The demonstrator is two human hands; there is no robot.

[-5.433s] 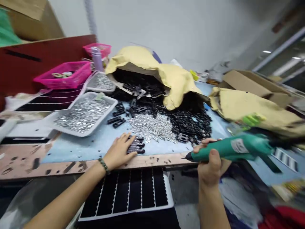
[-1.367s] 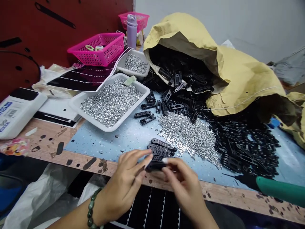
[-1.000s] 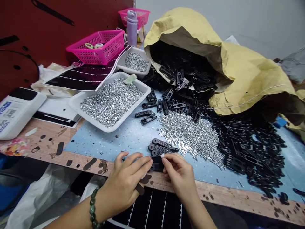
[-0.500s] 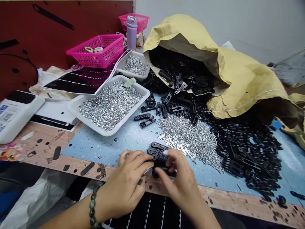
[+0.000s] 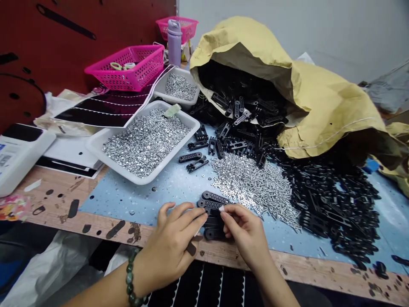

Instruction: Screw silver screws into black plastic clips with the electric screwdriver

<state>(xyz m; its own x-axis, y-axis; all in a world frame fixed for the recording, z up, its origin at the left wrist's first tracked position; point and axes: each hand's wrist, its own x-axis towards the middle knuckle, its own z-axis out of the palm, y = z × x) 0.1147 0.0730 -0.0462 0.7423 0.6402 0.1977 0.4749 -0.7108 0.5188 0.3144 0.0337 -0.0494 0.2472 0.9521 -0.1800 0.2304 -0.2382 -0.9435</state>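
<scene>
At six o'clock, black links (image 5: 214, 198): side by side
Left hand (image 5: 169, 245): gripping dark strip (image 5: 191, 248)
Right hand (image 5: 249, 234): pinched, contents unclear
Four o'clock, black parts (image 5: 338, 213): loosely heaped

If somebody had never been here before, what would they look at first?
Probably the big yellow sack at the back, its dark mouth open and full of black parts. Next might come the glittery heap of silver screws and nuts in front of it, and the bright pink basket at the back left. Nearest of all, two hands meet over a row of black pieces at the table's front edge.
</scene>
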